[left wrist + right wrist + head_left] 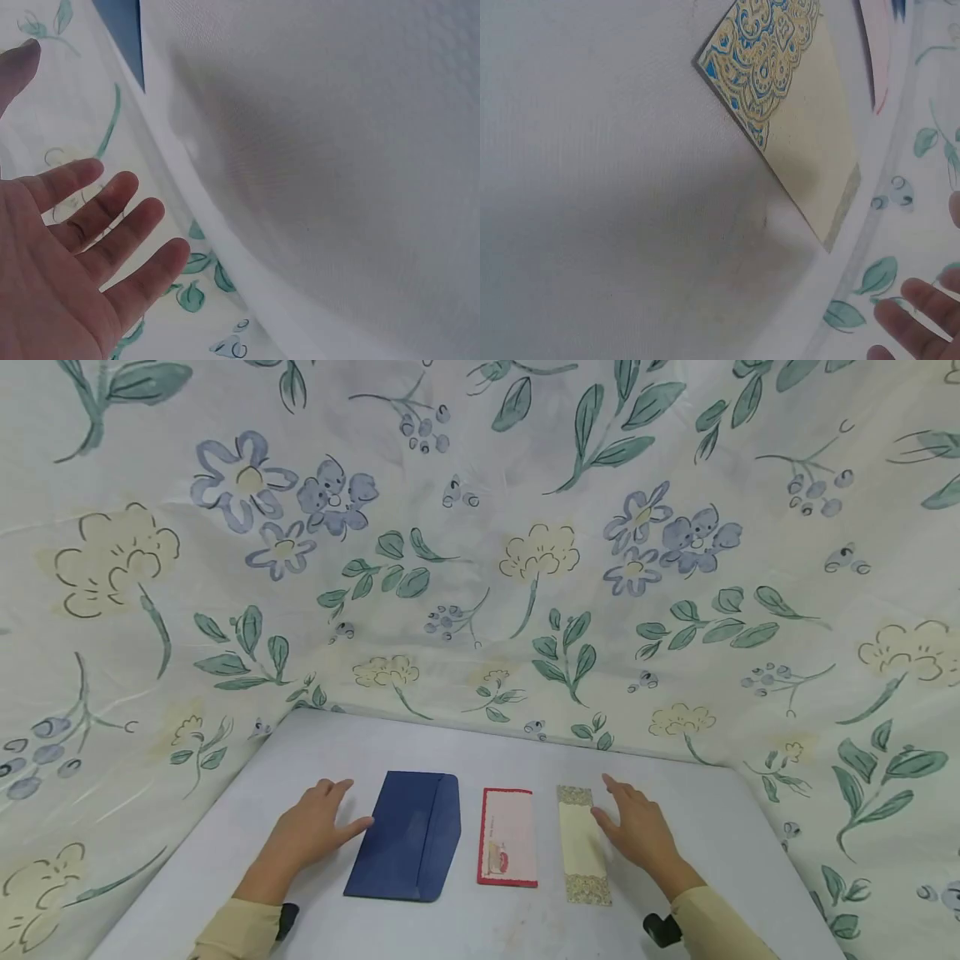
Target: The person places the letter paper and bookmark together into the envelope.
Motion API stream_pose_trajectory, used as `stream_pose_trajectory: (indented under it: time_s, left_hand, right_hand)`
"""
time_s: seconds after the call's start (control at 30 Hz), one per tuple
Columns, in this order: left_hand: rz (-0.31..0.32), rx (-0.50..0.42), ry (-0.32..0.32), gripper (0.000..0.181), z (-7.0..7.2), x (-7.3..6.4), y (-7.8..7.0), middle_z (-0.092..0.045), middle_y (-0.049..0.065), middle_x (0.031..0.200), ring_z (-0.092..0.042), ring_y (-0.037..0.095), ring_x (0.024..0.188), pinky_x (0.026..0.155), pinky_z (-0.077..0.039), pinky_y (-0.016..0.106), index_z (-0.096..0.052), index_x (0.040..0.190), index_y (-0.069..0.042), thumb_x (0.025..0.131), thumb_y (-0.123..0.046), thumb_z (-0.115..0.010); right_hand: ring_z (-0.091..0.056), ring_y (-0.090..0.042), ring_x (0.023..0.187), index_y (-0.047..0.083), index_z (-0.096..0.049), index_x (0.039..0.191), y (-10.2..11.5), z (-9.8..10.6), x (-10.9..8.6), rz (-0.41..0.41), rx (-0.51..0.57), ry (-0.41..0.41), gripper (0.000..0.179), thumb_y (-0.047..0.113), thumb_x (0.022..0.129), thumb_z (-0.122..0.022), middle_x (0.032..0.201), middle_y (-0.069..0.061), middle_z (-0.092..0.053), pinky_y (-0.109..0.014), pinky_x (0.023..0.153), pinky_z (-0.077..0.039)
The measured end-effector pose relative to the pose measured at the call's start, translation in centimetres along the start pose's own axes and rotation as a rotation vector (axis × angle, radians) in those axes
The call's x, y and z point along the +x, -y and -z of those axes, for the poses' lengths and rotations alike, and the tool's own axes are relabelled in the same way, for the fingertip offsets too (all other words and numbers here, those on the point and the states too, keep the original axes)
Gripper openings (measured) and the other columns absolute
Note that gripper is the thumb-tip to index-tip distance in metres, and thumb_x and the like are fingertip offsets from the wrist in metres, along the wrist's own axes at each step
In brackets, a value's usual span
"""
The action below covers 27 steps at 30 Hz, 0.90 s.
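A dark blue envelope (pixel 390 835) with its flap side to the right lies on the white table, left of centre. Beside it is a pink card with a red border (pixel 510 835) and a small picture near its bottom. Farther right lies a cream card with patterned ends (pixel 583 843); the right wrist view shows gold and blue ornament on this cream card (pixel 810 112). My left hand (pixel 311 827), fingers spread, is at the envelope's left edge and holds nothing. My right hand (pixel 641 827) is beside the cream card's right edge, fingers extended and holding nothing.
The white table (pixel 300 760) reaches back to a floral-patterned cloth (pixel 480 610) that hangs behind and along both sides. Dark bands (pixel 662 931) sit at both wrists, by the sleeves (pixel 720 927).
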<state>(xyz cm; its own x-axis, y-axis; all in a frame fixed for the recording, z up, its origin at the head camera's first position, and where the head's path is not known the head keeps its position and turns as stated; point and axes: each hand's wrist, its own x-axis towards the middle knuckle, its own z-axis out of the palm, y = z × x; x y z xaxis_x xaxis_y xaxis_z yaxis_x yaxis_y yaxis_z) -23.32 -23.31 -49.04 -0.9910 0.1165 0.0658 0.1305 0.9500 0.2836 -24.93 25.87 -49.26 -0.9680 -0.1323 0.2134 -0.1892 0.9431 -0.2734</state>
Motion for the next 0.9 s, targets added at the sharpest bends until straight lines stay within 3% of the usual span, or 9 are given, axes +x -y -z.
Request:
stream_pose_trajectory:
  time_s: [0.6, 0.9]
  left_hand:
    - [-0.040, 0.000, 0.000, 0.080, -0.8, 0.3, -1.4, -0.056, 0.023, 0.117, -0.058, 0.039, 0.107, 0.083, -0.054, 0.057, -0.056, 0.134, 0.007, 0.088, -0.056, -0.073]
    - [-0.041, 0.012, -0.006, 0.080, -1.0, 0.3, -1.9, -0.057, 0.024, 0.120, -0.058, 0.039, 0.109, 0.086, -0.054, 0.057, -0.056, 0.134, 0.007, 0.087, -0.055, -0.074]
  right_hand:
    - [-0.058, -0.039, 0.122, 0.005, -0.049, 0.149, 1.5, -1.6, 0.0, 0.039, 0.001, -0.004, 0.064, 0.035, 0.097, -0.069, 0.131, -0.016, -0.064, -0.058, 0.101, -0.045]
    - [-0.063, -0.032, 0.107, 0.006, -0.053, 0.146, 2.0, -2.2, 0.3, 0.067, -0.004, -0.016, 0.061, 0.036, 0.096, -0.070, 0.116, -0.010, -0.067, -0.053, 0.094, -0.050]
